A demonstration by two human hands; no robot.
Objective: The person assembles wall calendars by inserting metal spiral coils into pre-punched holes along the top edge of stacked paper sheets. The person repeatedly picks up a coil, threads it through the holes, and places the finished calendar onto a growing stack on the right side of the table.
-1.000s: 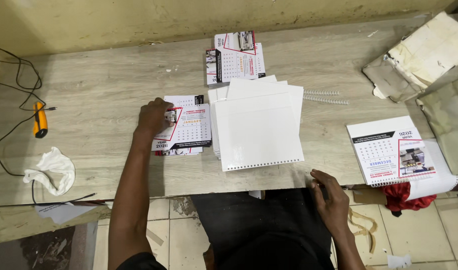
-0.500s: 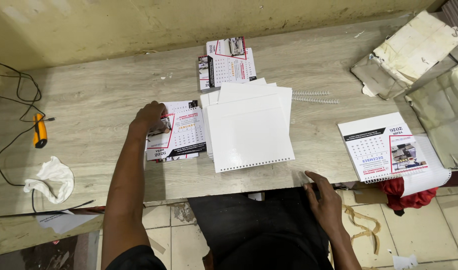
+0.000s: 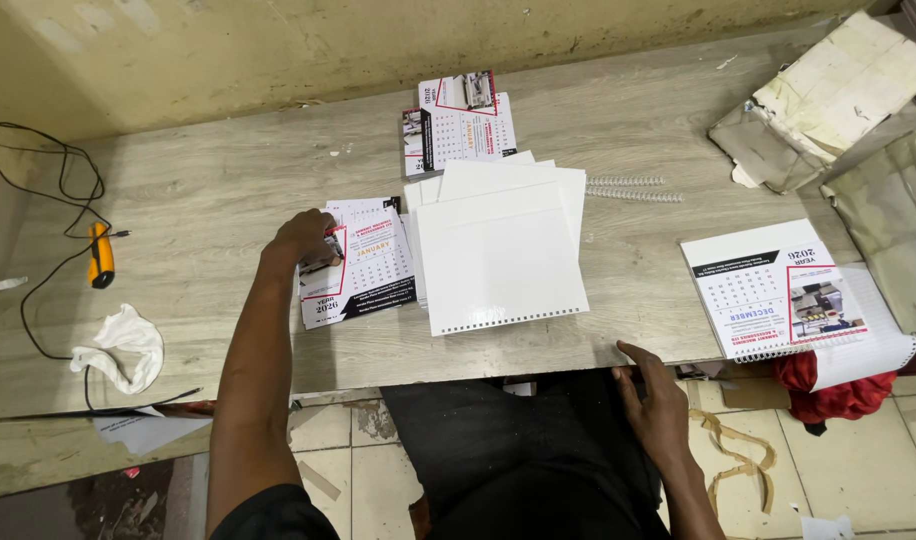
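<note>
Under the left hand's fingers (image 3: 303, 232) lies a printed calendar sheet (image 3: 363, 265) of smooth, slightly shiny paper. Just beside those fingers, the white punched sheets (image 3: 498, 250) look glossy. The right hand's fingertips (image 3: 633, 355) touch the table (image 3: 208, 200) edge: pale, matt wood grain. The rag (image 3: 123, 345) is soft white cloth.

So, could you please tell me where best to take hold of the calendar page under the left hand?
Probably the page's left edge, coming from the left: the left hand already rests there, while the white sheets crowd its right edge. It lies flat, so slide a fingertip under first.
</note>
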